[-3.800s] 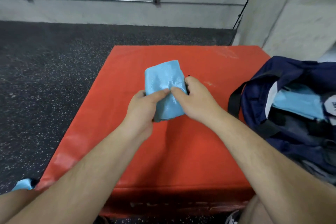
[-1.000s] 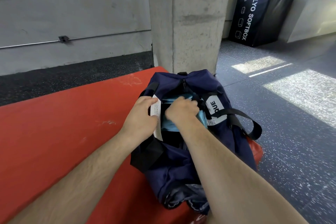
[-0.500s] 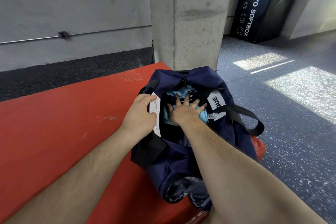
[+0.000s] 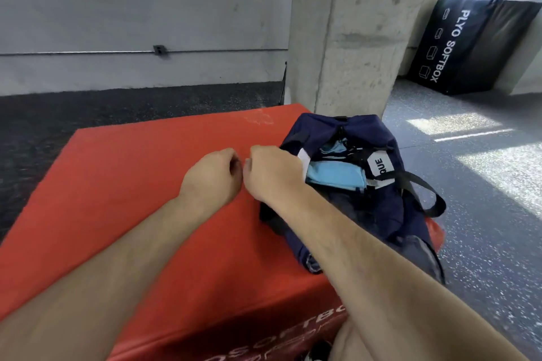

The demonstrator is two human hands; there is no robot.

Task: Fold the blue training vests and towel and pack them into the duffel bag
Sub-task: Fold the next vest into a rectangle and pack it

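A navy duffel bag (image 4: 378,208) sits open on the right end of a red soft box (image 4: 132,184). Folded light blue cloth (image 4: 334,174) lies inside its mouth, with more blue fabric (image 4: 334,148) showing further back. My left hand (image 4: 212,176) hovers over the red surface just left of the bag, fingers curled in with nothing in them. My right hand (image 4: 272,173) is beside it, fingers curled, in front of the bag's left rim; nothing is visible in it. The two hands almost touch.
A concrete pillar (image 4: 349,32) rises right behind the bag. A black plyo soft box (image 4: 469,44) leans against the far right wall. Speckled rubber floor (image 4: 484,214) surrounds the red box, sunlit at the right. The bag's black strap (image 4: 425,193) loops off its right side.
Both hands have come out of the bag and moved left over the red box. The blue cloth that the right hand pressed down now lies alone in the bag.
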